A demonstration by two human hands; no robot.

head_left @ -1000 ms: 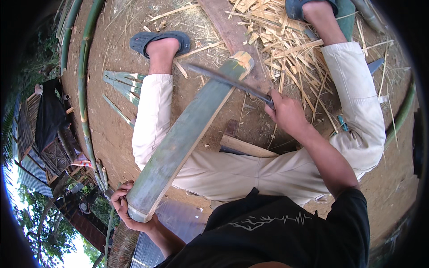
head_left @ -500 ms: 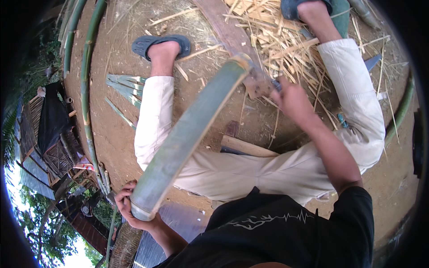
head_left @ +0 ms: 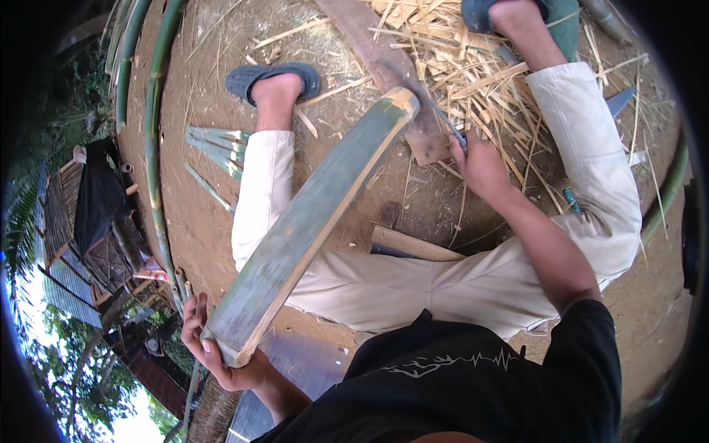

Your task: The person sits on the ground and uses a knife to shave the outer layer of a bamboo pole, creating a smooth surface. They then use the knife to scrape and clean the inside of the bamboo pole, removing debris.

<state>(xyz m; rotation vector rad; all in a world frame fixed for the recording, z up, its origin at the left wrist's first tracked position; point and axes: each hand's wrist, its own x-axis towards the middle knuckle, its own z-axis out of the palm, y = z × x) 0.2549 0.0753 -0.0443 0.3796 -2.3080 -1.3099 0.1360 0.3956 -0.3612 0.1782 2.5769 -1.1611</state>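
Note:
A long split green bamboo slat [head_left: 310,221] slants from my left hand [head_left: 214,354] up to a brown wooden block [head_left: 391,74] on the dirt. My left hand grips the slat's near end. My right hand [head_left: 480,166] is closed on the handle of a knife [head_left: 452,131], whose blade lies by the slat's far tip, mostly hidden. I sit with both legs in pale trousers spread, a foot in a dark sandal [head_left: 273,77] at the left of the slat.
Pale bamboo shavings [head_left: 473,66] are heaped beside the block. Thin green strips [head_left: 214,148] lie left of my leg. Long green bamboo poles [head_left: 155,133] curve along the left. A split wood piece [head_left: 413,247] lies between my legs.
The knife, which lay across the slat's upper end, has dropped past the far tip toward the block. My right hand moved up and right. The slat's far end has shifted slightly.

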